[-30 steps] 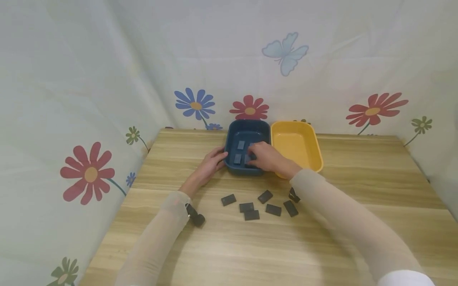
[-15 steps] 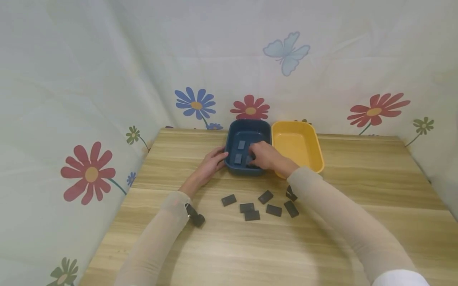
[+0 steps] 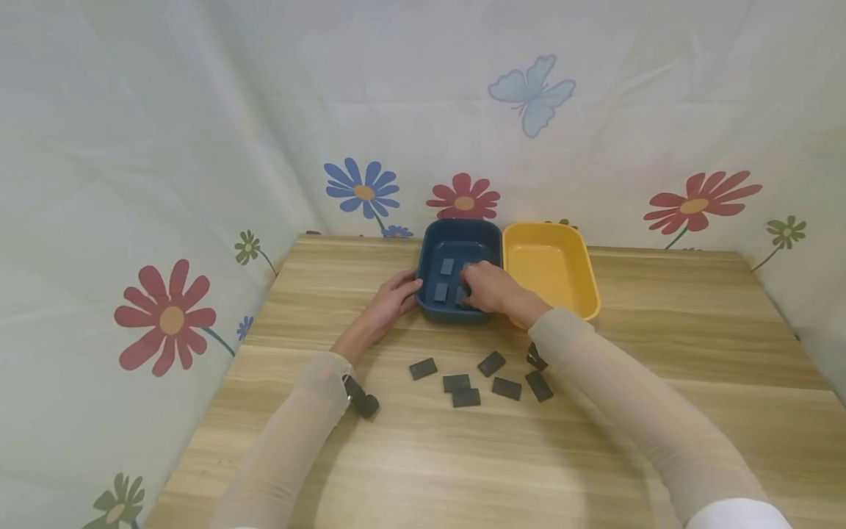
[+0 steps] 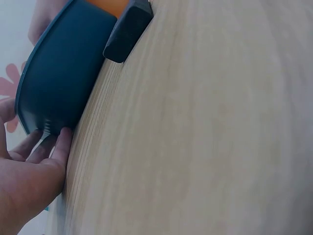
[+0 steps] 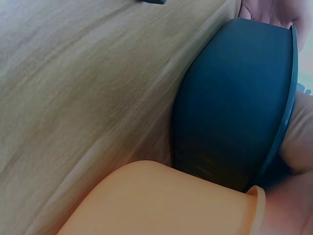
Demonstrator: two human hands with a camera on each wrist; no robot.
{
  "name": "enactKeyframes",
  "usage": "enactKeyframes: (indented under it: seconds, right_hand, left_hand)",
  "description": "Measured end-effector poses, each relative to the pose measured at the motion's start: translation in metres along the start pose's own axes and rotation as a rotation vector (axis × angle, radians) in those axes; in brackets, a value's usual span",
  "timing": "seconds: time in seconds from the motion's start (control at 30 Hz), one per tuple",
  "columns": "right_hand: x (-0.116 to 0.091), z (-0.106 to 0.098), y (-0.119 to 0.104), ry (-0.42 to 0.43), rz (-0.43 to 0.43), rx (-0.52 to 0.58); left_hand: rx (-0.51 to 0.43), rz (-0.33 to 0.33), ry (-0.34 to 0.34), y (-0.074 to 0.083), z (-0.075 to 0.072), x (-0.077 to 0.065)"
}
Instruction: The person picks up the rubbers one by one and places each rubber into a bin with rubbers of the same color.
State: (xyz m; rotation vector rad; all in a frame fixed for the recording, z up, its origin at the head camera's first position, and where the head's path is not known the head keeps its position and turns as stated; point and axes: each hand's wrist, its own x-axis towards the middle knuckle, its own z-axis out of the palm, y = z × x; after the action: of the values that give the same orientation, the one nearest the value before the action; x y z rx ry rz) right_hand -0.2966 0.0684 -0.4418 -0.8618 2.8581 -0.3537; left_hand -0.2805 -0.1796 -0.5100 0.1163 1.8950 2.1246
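My left hand (image 3: 390, 303) holds the left side of a dark blue plastic bin (image 3: 429, 239), thumb at the rim and fingers against the outer wall, as the left wrist view shows. My right hand (image 3: 492, 289) reaches down inside the bin, fingers bent around a dark rectangular block (image 3: 461, 297) near the front right; its fingertips are partly hidden. Two more blocks, a rear one (image 3: 447, 267) and a front one (image 3: 440, 292), lie flat on the bin's left half. Another block (image 3: 468, 265) shows partly beside the right hand.
A yellow bin (image 3: 584, 272) stands against the blue bin's right side. Several loose dark blocks (image 3: 507, 389) lie flat on the wooden table (image 3: 396, 455) in front of the bins; two touch. A flower-printed cloth (image 3: 581, 147) hangs behind and to the left.
The right hand stays inside the blue bin with only a slight shift to the right. The left hand keeps its place; the loose blocks have not moved.
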Motion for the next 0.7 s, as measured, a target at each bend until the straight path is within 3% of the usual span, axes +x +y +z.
enactKeyframes:
  seconds: [0.37, 0.7]
  right_hand:
    - [-0.01, -0.016, 0.011, 0.071, -0.144, 0.087]
    - [-0.055, -0.065, 0.018, 0.132, -0.122, 0.202]
  left_hand:
    - [-0.011, -0.003, 0.0, 0.002, 0.003, -0.003]
    - [-0.035, -0.005, 0.007, 0.001, 0.002, 0.0]
